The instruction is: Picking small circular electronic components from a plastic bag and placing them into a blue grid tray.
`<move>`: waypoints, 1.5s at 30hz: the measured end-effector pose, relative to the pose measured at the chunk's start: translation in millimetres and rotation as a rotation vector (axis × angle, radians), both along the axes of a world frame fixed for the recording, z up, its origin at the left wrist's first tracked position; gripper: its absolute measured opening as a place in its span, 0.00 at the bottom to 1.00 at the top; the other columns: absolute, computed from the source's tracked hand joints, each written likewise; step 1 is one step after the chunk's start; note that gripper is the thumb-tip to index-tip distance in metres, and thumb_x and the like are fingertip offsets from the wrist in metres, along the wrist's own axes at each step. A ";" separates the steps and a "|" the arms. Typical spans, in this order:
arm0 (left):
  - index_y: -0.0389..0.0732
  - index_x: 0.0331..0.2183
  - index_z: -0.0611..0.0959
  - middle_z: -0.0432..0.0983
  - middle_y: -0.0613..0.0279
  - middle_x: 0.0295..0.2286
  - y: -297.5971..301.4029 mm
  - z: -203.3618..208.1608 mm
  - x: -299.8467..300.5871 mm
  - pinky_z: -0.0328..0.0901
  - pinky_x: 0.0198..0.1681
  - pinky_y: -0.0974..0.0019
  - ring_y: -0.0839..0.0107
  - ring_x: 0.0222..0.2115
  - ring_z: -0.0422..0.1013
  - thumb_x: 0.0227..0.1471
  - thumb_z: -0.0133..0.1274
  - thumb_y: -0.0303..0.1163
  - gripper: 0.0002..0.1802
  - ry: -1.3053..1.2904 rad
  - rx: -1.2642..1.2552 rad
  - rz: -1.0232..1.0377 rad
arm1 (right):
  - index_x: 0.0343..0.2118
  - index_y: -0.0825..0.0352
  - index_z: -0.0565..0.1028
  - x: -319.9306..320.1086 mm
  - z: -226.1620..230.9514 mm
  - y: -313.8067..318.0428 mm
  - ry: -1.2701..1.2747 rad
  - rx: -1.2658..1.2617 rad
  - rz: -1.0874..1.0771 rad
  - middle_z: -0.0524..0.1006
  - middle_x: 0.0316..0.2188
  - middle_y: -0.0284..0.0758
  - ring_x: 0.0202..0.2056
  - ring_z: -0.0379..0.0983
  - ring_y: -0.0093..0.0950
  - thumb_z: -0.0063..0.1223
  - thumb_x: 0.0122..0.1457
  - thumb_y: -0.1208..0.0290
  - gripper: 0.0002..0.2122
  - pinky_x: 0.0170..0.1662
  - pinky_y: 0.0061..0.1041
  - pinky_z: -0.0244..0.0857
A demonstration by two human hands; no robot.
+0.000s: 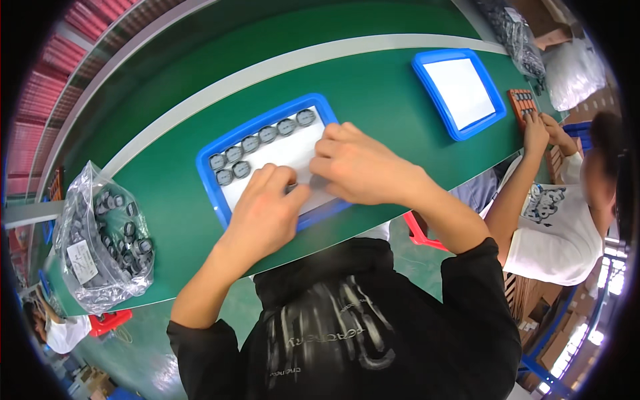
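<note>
In front of me a blue tray (208, 189) with a white lining holds several round grey cap-like parts (268, 134). They form a row along the far edge, and two more sit in a second row at the left. Over the tray's near part, my left hand (265, 205) is closed, with a dark grey part (291, 189) showing between its thumb and fingers. My right hand (357, 163) hovers over the tray's right side, fingers bent and pinched together. Its fingertips are partly hidden, and a blurred grey patch shows beneath them.
A clear plastic bag (85, 227) full of similar dark parts lies at the left. Toward the far right is a second blue tray (460, 93) with a white lining. Beyond it, a co-worker's hands (539, 131) touch an orange rack (523, 101). A pale rail (267, 65) borders the green table.
</note>
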State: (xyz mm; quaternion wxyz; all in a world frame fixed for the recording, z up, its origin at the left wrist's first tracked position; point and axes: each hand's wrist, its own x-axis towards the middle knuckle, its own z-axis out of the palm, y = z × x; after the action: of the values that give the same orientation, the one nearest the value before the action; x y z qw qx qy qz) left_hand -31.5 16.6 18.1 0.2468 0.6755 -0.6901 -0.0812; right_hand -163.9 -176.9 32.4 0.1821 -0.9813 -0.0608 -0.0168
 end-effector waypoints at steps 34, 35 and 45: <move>0.39 0.38 0.85 0.71 0.59 0.34 -3.1 -15.1 8.2 0.63 0.41 0.58 0.59 0.36 0.67 0.39 0.68 0.25 0.18 -0.176 -0.201 0.307 | 0.36 0.66 0.80 24.4 -18.5 9.7 -0.276 0.090 -0.056 0.72 0.35 0.35 0.40 0.69 0.35 0.65 0.49 0.76 0.10 0.42 0.33 0.67; 0.39 0.38 0.85 0.71 0.59 0.34 -2.9 -14.8 9.0 0.63 0.41 0.58 0.59 0.36 0.67 0.39 0.68 0.25 0.18 -0.176 -0.200 0.308 | 0.34 0.66 0.80 25.5 -17.1 8.8 -0.289 0.094 -0.065 0.72 0.35 0.35 0.40 0.69 0.35 0.64 0.49 0.76 0.09 0.42 0.33 0.67; 0.38 0.35 0.85 0.70 0.60 0.33 -5.5 -15.8 24.4 0.62 0.41 0.58 0.60 0.37 0.66 0.38 0.67 0.24 0.16 -0.160 -0.218 0.385 | 0.32 0.68 0.77 22.8 -12.4 1.1 -0.213 0.151 -0.029 0.73 0.38 0.35 0.40 0.73 0.36 0.62 0.50 0.78 0.06 0.42 0.33 0.70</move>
State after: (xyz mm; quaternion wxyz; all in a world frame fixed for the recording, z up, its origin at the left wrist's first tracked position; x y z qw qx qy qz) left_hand -7.1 11.1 2.3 0.2737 0.7684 -0.5704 0.0964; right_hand -141.1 -175.8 20.1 0.2478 -0.9582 -0.0640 -0.1280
